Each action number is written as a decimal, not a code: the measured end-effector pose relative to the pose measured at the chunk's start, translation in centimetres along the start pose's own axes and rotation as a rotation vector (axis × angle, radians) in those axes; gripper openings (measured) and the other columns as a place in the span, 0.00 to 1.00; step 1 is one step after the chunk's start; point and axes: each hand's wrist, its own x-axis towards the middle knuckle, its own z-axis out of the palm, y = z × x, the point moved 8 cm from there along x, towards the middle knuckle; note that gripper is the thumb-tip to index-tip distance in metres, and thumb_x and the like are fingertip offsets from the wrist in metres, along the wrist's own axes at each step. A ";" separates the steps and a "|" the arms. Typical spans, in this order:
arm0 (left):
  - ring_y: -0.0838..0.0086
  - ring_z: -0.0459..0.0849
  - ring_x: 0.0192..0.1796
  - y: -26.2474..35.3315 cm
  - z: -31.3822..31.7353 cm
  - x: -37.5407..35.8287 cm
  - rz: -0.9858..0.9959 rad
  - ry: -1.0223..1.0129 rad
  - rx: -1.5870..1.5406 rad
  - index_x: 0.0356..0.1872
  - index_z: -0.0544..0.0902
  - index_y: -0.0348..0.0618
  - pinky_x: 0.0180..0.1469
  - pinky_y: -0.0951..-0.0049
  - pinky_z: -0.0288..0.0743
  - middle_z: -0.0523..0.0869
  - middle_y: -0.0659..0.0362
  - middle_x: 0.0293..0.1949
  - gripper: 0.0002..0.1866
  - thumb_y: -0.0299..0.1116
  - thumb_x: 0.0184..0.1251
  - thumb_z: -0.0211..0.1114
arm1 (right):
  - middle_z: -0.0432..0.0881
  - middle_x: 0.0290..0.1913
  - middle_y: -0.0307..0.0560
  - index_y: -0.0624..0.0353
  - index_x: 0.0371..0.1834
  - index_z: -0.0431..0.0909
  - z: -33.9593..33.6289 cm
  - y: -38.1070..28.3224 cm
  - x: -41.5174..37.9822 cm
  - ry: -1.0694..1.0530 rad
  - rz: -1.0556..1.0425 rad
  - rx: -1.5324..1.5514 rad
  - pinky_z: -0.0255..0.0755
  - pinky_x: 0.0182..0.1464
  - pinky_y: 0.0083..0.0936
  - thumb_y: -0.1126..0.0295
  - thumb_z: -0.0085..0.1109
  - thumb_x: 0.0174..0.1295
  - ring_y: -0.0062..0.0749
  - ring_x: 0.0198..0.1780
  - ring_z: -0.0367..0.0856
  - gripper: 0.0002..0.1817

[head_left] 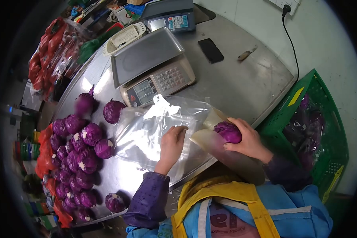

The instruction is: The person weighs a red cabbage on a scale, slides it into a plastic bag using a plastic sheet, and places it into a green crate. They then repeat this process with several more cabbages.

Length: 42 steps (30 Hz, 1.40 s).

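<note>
My right hand [248, 141] is closed around a purple cabbage [228, 132] at the right of the steel table. Yellowish translucent film [210, 139] lies around and beneath this cabbage. Over the clear plastic bags [141, 137] on the table, my left hand [172, 146] has its fingers curled in toward the thumb. What those fingers grip, if anything, is too hard to make out against the clear plastic. A large group of purple cabbages [78, 158] sits to the left of the bags, with one [115, 202] apart near the front edge.
A scale [158, 79] with a metal pan stands behind the bags, and another scale [178, 23] is farther back. A phone [210, 50] and a small knife [247, 53] lie on the table [242, 83]. At right, a green crate [329, 135] contains bagged purple cabbages.
</note>
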 end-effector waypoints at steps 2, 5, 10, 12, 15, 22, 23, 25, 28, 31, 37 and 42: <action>0.57 0.79 0.29 -0.4 -0.4 -0.2 0.000 0.006 0.007 0.36 0.81 0.40 0.32 0.64 0.71 0.79 0.51 0.29 0.06 0.26 0.60 0.57 | 0.71 0.52 0.52 0.55 0.60 0.65 -0.2 0.4 0.1 0.018 -0.014 0.130 0.68 0.53 0.37 0.54 0.70 0.39 0.48 0.54 0.72 0.42; 0.58 0.80 0.30 -1.2 -0.4 -0.4 -0.013 -0.013 0.010 0.36 0.81 0.40 0.33 0.64 0.71 0.81 0.51 0.31 0.06 0.27 0.61 0.57 | 0.71 0.54 0.53 0.56 0.61 0.64 -0.2 1.6 0.2 0.004 0.018 0.248 0.67 0.56 0.34 0.58 0.71 0.40 0.46 0.55 0.72 0.41; 0.57 0.80 0.32 -1.8 0.7 -0.4 0.033 -0.033 0.109 0.36 0.81 0.43 0.34 0.63 0.72 0.81 0.53 0.33 0.07 0.29 0.61 0.57 | 0.70 0.56 0.53 0.59 0.62 0.62 -0.3 3.5 0.3 -0.074 0.055 0.468 0.64 0.59 0.29 0.63 0.70 0.42 0.39 0.58 0.71 0.41; 0.57 0.80 0.33 -2.4 1.3 -0.3 -0.006 -0.049 0.152 0.35 0.81 0.43 0.34 0.63 0.73 0.80 0.54 0.33 0.06 0.30 0.60 0.57 | 0.70 0.57 0.53 0.60 0.62 0.62 -0.5 3.8 0.1 -0.087 0.041 0.511 0.62 0.60 0.28 0.64 0.70 0.42 0.37 0.59 0.70 0.41; 0.57 0.80 0.33 -1.9 1.6 -0.2 -0.007 -0.065 0.163 0.34 0.81 0.44 0.34 0.63 0.73 0.80 0.54 0.33 0.06 0.31 0.59 0.58 | 0.70 0.57 0.53 0.61 0.63 0.61 -0.6 3.9 -0.3 -0.089 0.033 0.621 0.60 0.61 0.27 0.65 0.68 0.43 0.35 0.60 0.68 0.41; 0.58 0.81 0.33 -1.0 2.1 -0.4 0.021 -0.100 0.271 0.32 0.81 0.45 0.34 0.63 0.74 0.80 0.56 0.31 0.06 0.32 0.58 0.58 | 0.69 0.59 0.51 0.63 0.64 0.59 -1.0 4.2 -0.6 -0.059 0.006 0.583 0.57 0.63 0.27 0.66 0.66 0.44 0.33 0.61 0.66 0.41; 0.58 0.81 0.33 -0.9 2.5 -0.5 0.031 -0.125 0.268 0.32 0.81 0.45 0.34 0.63 0.74 0.80 0.56 0.31 0.06 0.32 0.58 0.58 | 0.68 0.59 0.50 0.63 0.64 0.58 -1.0 4.5 -0.6 -0.071 0.017 0.626 0.57 0.63 0.27 0.66 0.66 0.44 0.33 0.61 0.66 0.41; 0.59 0.81 0.33 -0.7 3.2 -0.5 0.072 -0.133 0.255 0.32 0.81 0.45 0.34 0.63 0.74 0.81 0.55 0.31 0.06 0.32 0.59 0.57 | 0.68 0.59 0.50 0.63 0.64 0.58 -1.2 4.6 -0.7 -0.070 0.010 0.625 0.57 0.64 0.27 0.66 0.66 0.44 0.33 0.61 0.66 0.42; 0.59 0.81 0.33 0.0 3.5 0.0 0.077 -0.131 0.225 0.33 0.81 0.44 0.33 0.63 0.74 0.81 0.55 0.31 0.06 0.31 0.59 0.58 | 0.68 0.59 0.50 0.63 0.64 0.59 -1.0 4.5 -1.1 -0.065 0.011 0.647 0.57 0.63 0.27 0.67 0.66 0.43 0.33 0.61 0.66 0.42; 0.59 0.81 0.32 0.2 2.5 0.7 0.084 -0.027 0.045 0.33 0.81 0.42 0.32 0.63 0.73 0.80 0.54 0.31 0.05 0.29 0.58 0.58 | 0.68 0.59 0.51 0.61 0.63 0.61 -0.8 3.8 -1.2 -0.046 0.012 0.590 0.59 0.63 0.28 0.65 0.67 0.42 0.35 0.61 0.67 0.41; 0.63 0.80 0.28 4.3 1.2 1.5 0.137 -0.045 0.030 0.35 0.81 0.38 0.31 0.71 0.73 0.81 0.52 0.30 0.05 0.24 0.57 0.59 | 0.71 0.52 0.54 0.57 0.59 0.66 -1.0 0.1 -0.8 0.012 -0.111 0.133 0.65 0.56 0.34 0.57 0.70 0.40 0.48 0.55 0.71 0.40; 0.57 0.80 0.30 4.7 0.0 1.0 0.178 -0.039 0.127 0.36 0.80 0.43 0.32 0.62 0.74 0.80 0.54 0.30 0.06 0.27 0.58 0.58 | 0.71 0.52 0.54 0.56 0.59 0.66 -0.6 1.7 -0.1 0.059 -0.032 0.252 0.66 0.54 0.35 0.55 0.69 0.40 0.49 0.54 0.72 0.40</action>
